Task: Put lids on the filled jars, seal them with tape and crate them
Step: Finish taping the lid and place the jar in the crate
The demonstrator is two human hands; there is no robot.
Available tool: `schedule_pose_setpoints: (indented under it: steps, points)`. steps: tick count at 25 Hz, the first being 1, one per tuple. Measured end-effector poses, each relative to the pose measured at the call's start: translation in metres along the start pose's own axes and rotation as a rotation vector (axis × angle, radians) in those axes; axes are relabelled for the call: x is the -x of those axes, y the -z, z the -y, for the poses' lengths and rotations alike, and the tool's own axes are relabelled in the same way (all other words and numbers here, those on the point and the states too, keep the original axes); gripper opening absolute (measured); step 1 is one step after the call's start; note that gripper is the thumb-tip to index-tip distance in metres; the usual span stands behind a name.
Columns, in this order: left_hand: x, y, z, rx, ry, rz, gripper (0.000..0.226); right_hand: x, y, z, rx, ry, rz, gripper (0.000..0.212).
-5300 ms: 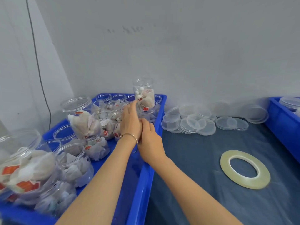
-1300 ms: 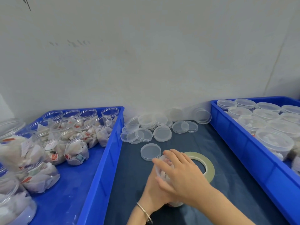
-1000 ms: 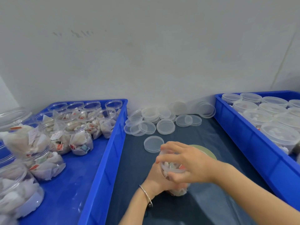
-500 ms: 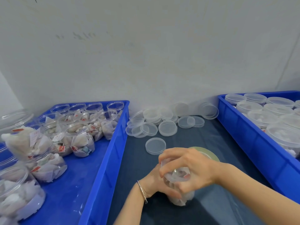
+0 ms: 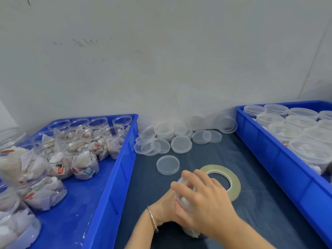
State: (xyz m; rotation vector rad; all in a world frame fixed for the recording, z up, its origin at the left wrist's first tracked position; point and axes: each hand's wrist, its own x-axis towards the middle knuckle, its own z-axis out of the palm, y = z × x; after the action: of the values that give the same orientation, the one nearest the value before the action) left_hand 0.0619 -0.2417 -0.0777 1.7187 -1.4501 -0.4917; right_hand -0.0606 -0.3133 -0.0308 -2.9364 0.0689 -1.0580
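Head view: both hands clasp one filled jar upright on the desk. The left hand grips its side; the right hand curls over its top. The tape roll lies flat just beyond the right hand, the nearer one; a loose lid lies ahead.

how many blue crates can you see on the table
2. One crate is on the left, holding open filled jars; the other crate is on the right, holding lidded jars. Both run past the frame edge.
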Motion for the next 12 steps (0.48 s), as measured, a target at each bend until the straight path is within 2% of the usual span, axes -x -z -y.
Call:
schedule_pose_setpoints:
  steps: [2,4,6,7,10,12]
  points:
    - [0.008,-0.006,0.010,0.003,0.008,-0.002,0.039,0.000,-0.005,0.012,0.089,-0.113,-0.009,0.029]
    - [0.014,-0.010,0.017,-0.104,-0.031,-0.020,0.035,0.000,-0.009,0.020,0.150,-0.231,-0.002,0.034]
    - [0.011,-0.008,0.008,-0.081,-0.060,-0.028,0.028,0.001,-0.010,0.024,0.184,-0.290,0.019,0.036]
    - [0.005,-0.008,0.002,0.001,-0.041,-0.010,0.026,0.001,-0.010,0.023,0.175,-0.283,0.019,0.035]
    - [-0.004,-0.003,-0.008,0.023,-0.055,0.035,0.034,-0.001,-0.002,0.011,0.050,-0.154,0.061,0.032]
    - [-0.005,-0.005,0.003,-0.054,-0.127,-0.010,0.055,-0.005,0.011,-0.002,-0.065,-0.041,0.174,0.031]
